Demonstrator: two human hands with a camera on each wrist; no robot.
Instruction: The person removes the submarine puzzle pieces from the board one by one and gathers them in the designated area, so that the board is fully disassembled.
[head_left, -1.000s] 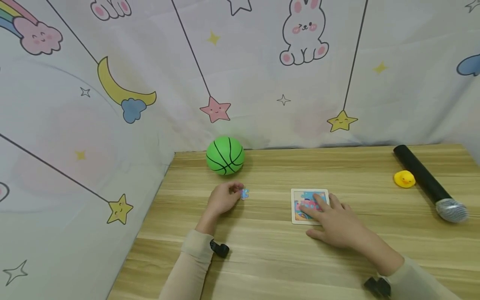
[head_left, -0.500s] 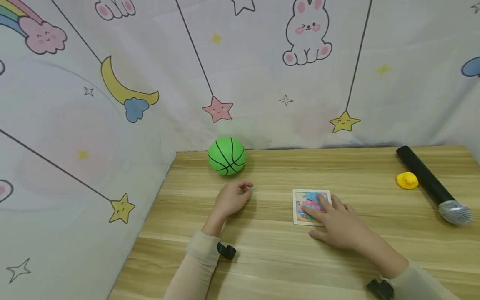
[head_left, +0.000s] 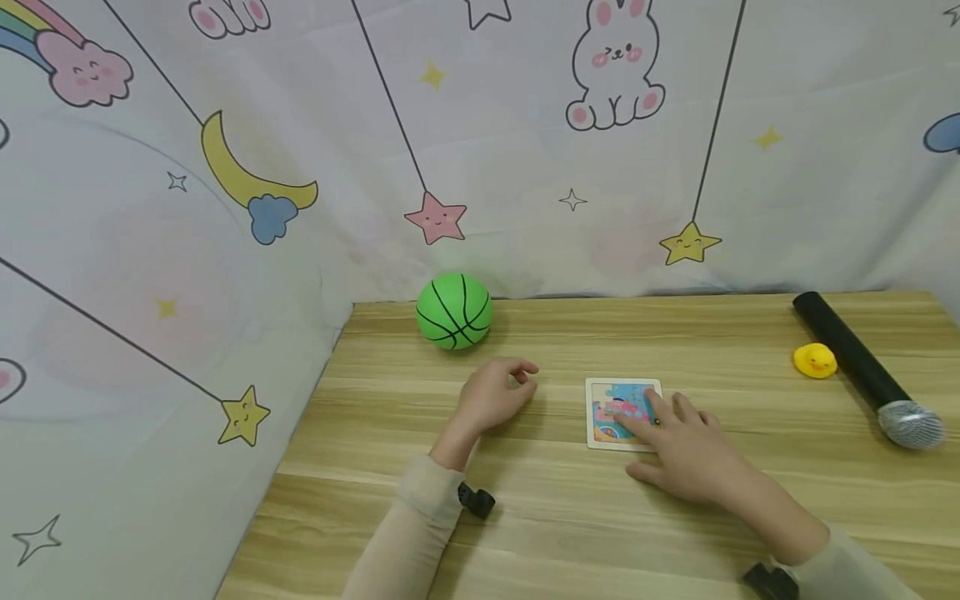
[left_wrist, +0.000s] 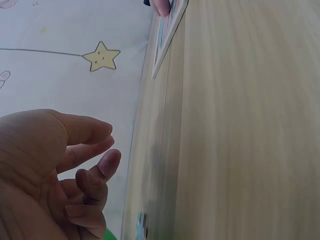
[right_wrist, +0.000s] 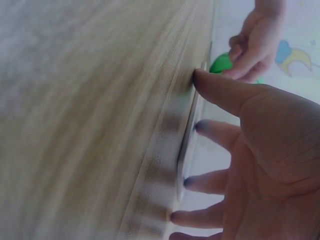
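Note:
In the head view, my left hand (head_left: 498, 392) hovers over the table left of a small square jigsaw puzzle (head_left: 622, 408), its fingers loosely bent. The left wrist view shows nothing between that hand's thumb and fingers. A small blue puzzle piece (left_wrist: 141, 226) is on the table below it in that view; the hand hides it in the head view. My right hand (head_left: 693, 454) is spread over the right side of the white-framed puzzle, fingertips on its picture. The right wrist view shows these fingers (right_wrist: 210, 182) stretched out along the puzzle's edge.
A green toy basketball (head_left: 454, 312) sits at the back left of the wooden table (head_left: 562, 525). Toward the right are a yellow rubber duck (head_left: 815, 361) and a black microphone (head_left: 862, 367). A printed cloth (head_left: 525, 150) hangs behind the table.
My left hand has moved right, from beside the blue piece, which it now covers in the head view. My right hand has shifted slightly right and stays on the puzzle.

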